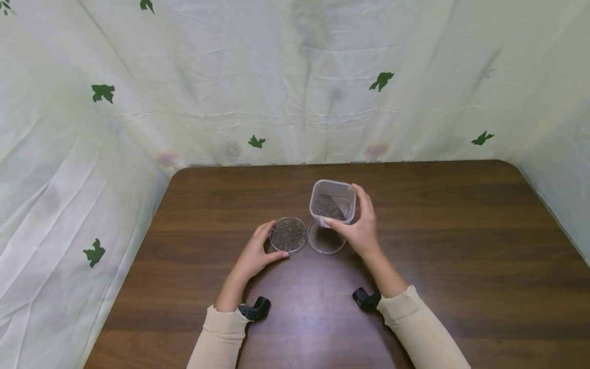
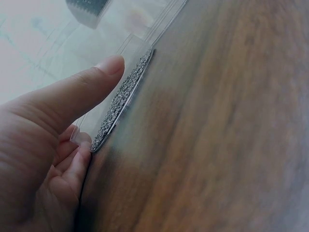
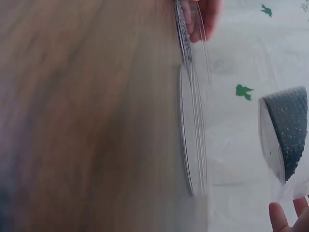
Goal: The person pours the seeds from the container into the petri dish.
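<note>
A clear petri dish [image 1: 288, 235] holding a layer of dark grey grains stands on the table. My left hand [image 1: 255, 255] grips its left side, thumb at the near rim and fingers at the far left; the left wrist view shows the thumb [image 2: 89, 87] across the clear wall. Above the table, my right hand [image 1: 363, 230] holds a clear plastic container [image 1: 341, 192] by its right side. Dark grains [image 1: 327, 207] lie heaped toward the container's left in its tilted inside. Partly under the container, a second shallow round clear dish [image 1: 327, 241] sits beside the filled one, with no grains visible.
The brown wooden table [image 1: 461, 246] extends on both sides of the dishes. A pale curtain [image 1: 207, 92] with green leaf shapes hangs behind its far edge and along the sides. Black wrist devices [image 1: 255, 309] are worn at both cuffs.
</note>
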A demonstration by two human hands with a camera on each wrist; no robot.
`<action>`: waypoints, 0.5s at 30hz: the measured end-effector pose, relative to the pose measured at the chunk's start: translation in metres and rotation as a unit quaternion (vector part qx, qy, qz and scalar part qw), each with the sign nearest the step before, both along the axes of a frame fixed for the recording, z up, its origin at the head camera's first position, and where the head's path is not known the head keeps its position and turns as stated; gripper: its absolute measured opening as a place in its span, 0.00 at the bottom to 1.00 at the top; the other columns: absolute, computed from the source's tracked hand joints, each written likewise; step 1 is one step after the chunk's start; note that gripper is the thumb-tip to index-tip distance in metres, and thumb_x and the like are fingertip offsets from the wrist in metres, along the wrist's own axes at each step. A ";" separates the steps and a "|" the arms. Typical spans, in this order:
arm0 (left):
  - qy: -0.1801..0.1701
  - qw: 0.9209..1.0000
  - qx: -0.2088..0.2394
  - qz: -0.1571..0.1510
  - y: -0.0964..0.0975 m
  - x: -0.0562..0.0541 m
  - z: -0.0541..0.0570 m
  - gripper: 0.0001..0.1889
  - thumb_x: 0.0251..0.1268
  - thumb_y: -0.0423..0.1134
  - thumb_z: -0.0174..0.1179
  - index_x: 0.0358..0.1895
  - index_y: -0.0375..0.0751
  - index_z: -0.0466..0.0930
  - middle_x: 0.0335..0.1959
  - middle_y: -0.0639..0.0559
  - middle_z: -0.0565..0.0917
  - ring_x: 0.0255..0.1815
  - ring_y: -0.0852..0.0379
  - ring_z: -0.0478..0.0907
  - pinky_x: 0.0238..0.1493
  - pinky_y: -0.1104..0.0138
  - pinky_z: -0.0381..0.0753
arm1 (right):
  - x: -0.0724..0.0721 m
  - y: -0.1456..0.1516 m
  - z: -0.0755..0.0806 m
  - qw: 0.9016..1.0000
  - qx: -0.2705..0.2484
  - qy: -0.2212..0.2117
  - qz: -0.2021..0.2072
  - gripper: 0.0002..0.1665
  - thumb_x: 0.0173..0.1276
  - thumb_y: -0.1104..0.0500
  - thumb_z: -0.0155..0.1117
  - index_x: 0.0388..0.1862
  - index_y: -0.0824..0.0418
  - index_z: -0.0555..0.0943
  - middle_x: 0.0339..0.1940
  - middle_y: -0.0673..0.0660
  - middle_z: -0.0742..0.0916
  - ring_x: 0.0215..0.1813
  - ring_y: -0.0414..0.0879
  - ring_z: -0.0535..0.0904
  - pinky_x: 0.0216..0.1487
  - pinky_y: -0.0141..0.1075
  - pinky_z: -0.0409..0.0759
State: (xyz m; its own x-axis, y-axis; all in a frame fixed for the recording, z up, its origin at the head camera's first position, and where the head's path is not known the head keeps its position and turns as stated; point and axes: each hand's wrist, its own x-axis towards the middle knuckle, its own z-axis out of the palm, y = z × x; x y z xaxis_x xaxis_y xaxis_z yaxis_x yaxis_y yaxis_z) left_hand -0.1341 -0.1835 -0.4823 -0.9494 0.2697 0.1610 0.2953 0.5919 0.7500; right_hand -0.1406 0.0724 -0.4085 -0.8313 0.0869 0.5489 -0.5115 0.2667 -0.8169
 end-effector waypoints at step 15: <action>-0.006 1.000 -0.006 0.003 0.000 0.000 0.001 0.47 0.40 0.45 0.72 0.65 0.32 0.58 0.61 0.38 0.62 0.62 0.46 0.60 0.60 0.54 0.58 | 0.001 0.025 -0.008 0.999 -0.007 0.005 -0.035 0.50 0.34 0.72 0.77 0.60 0.73 0.64 0.51 0.71 0.73 0.46 0.64 0.69 0.41 0.44 0.71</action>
State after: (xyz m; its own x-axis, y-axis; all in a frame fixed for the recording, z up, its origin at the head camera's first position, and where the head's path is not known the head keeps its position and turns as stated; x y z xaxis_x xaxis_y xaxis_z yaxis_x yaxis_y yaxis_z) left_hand -0.1342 -0.1831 -0.4818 -0.9529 0.2655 0.1468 0.2829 0.6033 0.7457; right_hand -0.1397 0.0972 -0.4167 -0.8179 0.1522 0.5548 -0.4997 0.2901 -0.8162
